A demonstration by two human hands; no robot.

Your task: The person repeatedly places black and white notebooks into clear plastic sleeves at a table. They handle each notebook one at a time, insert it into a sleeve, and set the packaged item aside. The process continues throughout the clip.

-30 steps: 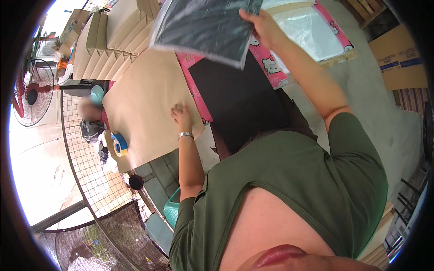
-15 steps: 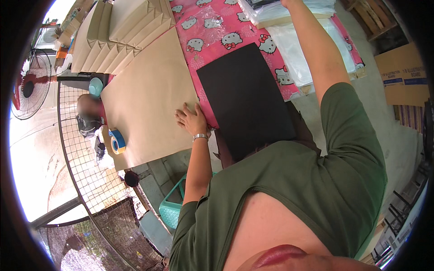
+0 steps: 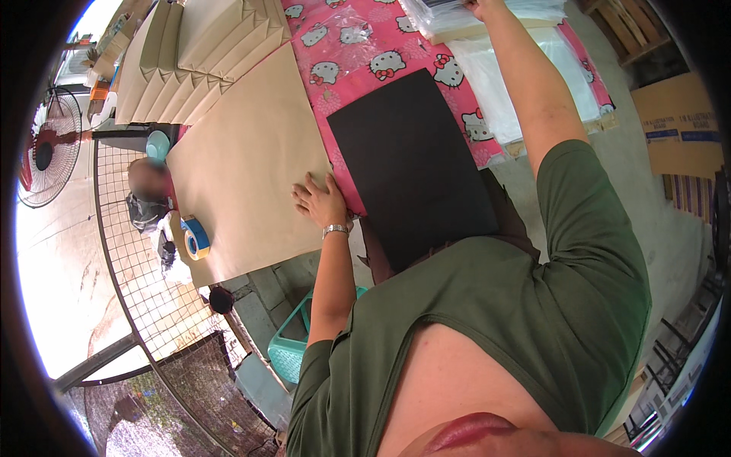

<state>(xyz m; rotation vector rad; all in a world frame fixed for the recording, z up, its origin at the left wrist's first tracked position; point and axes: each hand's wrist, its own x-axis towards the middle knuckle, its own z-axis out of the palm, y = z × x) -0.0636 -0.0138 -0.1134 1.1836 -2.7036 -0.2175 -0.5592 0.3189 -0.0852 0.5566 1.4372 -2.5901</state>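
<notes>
Nearest: wearer's dark green shirt (image 3: 472, 305), and just ahead of it a black sheet (image 3: 415, 167), lying at a slant with its near end at the wearer's lap and its far part on a pink cat-print cover (image 3: 415, 53). Green plastic stool (image 3: 286, 358) stood low, left of the wearer.

Left hand (image 3: 321, 204), metal band (image 3: 335, 229) on the wrist, lay palm down with fingers spread, gripping nothing, on the right edge of a large brown paper sheet (image 3: 244, 167), just left of the black sheet. Blue-and-yellow tape roll (image 3: 196, 238) sat at the brown sheet's left edge; another person (image 3: 147, 213) was just past it, blurred.

Farther right, clear plastic sleeves (image 3: 495, 95) lay on the cover. Right hand (image 3: 486, 9) reached to a plastic-wrapped stack (image 3: 457, 23) beyond them; cut by the top edge, couldn't tell if it grasped anything.

Far left: folded brown paper stacks (image 3: 221, 38), then a red fan (image 3: 46, 148). Far right: cardboard box (image 3: 676, 126) on the floor side.
</notes>
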